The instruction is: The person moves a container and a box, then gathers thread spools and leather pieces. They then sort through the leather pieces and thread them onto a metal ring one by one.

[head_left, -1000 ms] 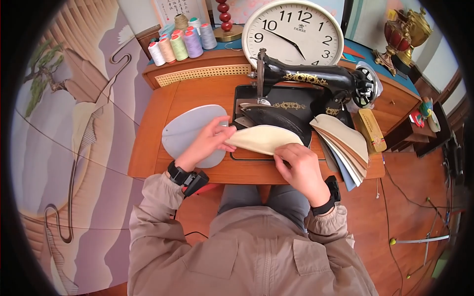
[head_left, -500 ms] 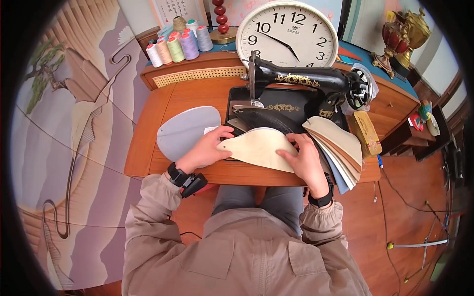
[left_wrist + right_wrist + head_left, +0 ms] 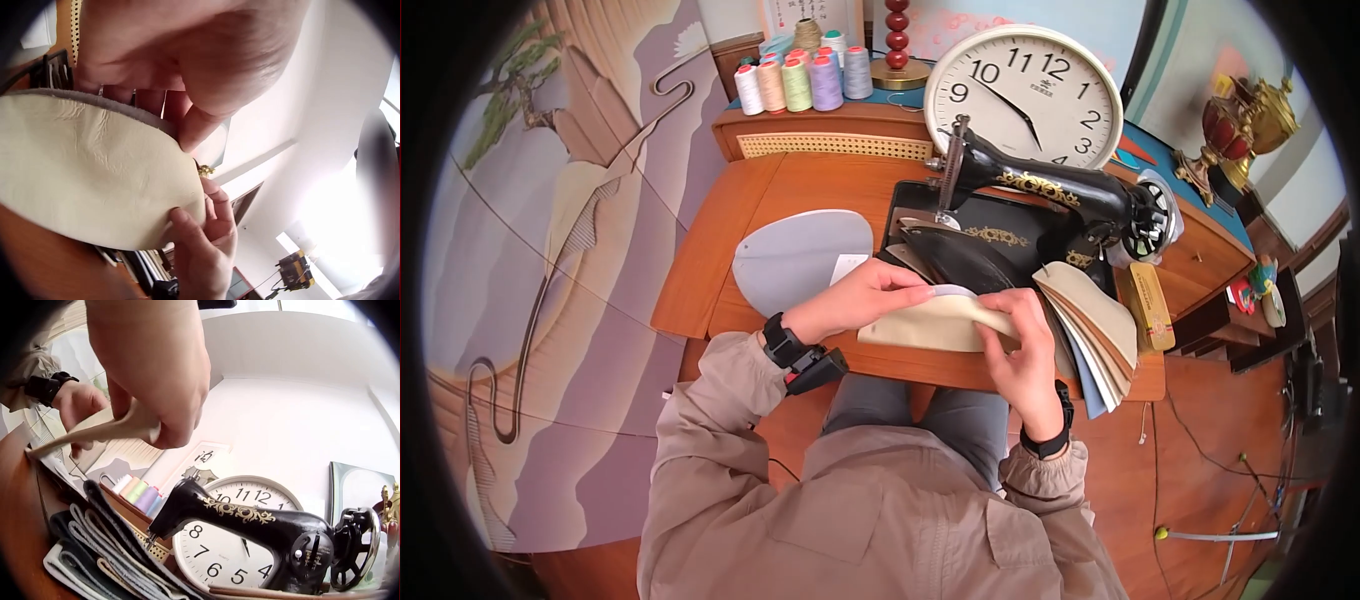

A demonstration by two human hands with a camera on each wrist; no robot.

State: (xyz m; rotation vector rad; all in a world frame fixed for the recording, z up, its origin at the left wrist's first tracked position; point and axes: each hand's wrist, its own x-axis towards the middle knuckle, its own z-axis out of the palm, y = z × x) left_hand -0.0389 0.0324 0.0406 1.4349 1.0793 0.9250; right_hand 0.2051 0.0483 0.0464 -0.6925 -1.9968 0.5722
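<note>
Both hands hold a cream leather piece [image 3: 915, 328] near the front edge of the table. My left hand [image 3: 865, 300] pinches its upper edge, thumb on the cream side and fingers behind, as the left wrist view shows. At its right end, my right hand [image 3: 1022, 345] pinches it between thumb and fingers. A greyish-lilac backing [image 3: 953, 291] shows along the top edge. The leather [image 3: 106, 169] has small wrinkles near that edge. Left of the hands lies a rounded grey-lilac piece [image 3: 800, 255] with a white label. Black folded leather [image 3: 955, 258] lies just behind the cream piece.
A black sewing machine [image 3: 1040, 185] stands behind the hands. To the right are fanned leather pieces [image 3: 1095, 310] and a yellow tin [image 3: 1150, 300]. Several thread spools [image 3: 797, 82] and a large clock [image 3: 1025, 95] stand at the back. A stack of folded pieces [image 3: 106, 550] shows low in the right wrist view.
The cream piece was turned flatter toward the front half a second ago; now its upper edge is bent up between the hands. The left hand has moved inward along that edge. The head view has shifted.
</note>
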